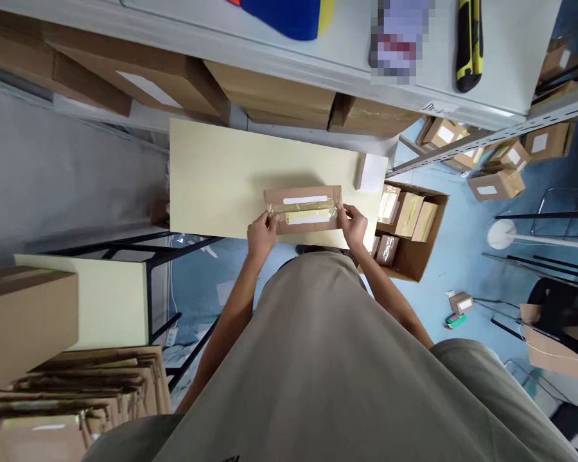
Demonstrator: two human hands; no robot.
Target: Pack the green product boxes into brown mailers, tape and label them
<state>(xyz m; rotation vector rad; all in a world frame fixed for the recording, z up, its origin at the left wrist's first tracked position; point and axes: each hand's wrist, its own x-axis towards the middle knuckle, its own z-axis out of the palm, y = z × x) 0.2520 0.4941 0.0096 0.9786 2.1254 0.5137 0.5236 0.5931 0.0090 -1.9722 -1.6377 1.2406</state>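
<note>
A small cardboard box [303, 224] with clear tape along its middle and two pale label strips rests over a cream table [212, 173]. My left hand [262, 236] grips its left end, thumb on the top face. At the opposite end, my right hand [353, 227] holds the right edge, fingers closed on the corner. Whether the box touches the tabletop I cannot tell. Near the table's right end lies a white block-like stack [370, 172], just beyond my right hand.
Above the table runs a grey shelf [347, 58] with a yellow-black utility knife [469, 45]. An open carton [426, 247] holding several taped boxes stands at right. Folded cardboard [77, 401] is packed at lower left, beside a larger carton [29, 321]. More parcels [498, 186] lie on the floor.
</note>
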